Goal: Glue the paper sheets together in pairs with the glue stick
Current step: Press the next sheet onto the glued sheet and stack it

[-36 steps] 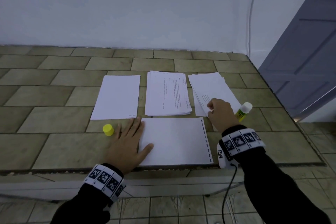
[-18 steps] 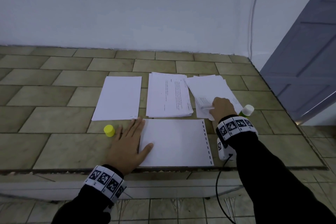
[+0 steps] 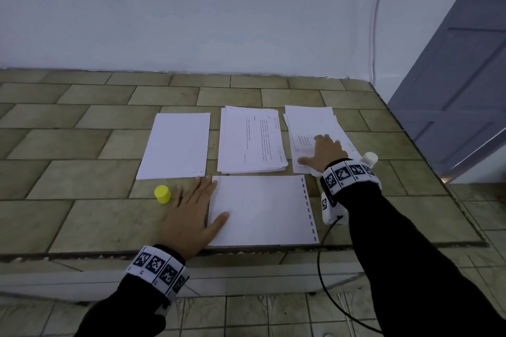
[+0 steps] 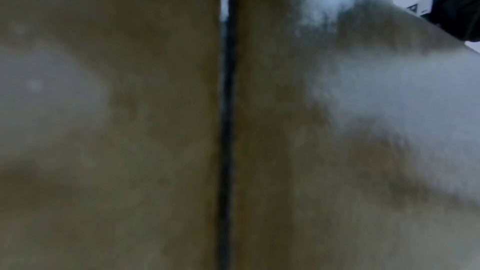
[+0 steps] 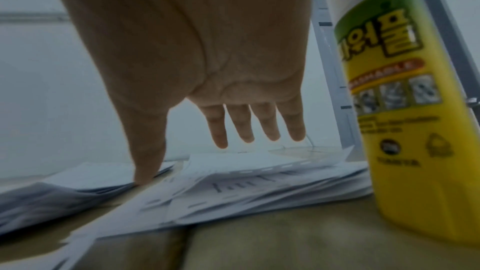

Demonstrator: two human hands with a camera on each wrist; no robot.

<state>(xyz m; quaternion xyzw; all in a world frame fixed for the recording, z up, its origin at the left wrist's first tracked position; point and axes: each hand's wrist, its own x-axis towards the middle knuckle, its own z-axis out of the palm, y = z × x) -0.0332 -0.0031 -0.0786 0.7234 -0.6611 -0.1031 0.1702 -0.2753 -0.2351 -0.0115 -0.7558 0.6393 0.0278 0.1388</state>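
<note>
I see a tiled counter against the wall. On it lie a blank stack of sheets at left, a printed stack in the middle, a fanned stack at right, and a single sheet with a perforated edge near the front. A yellow cap stands left of that sheet; the glue stick stands upright just beside the fanned stack.
</note>
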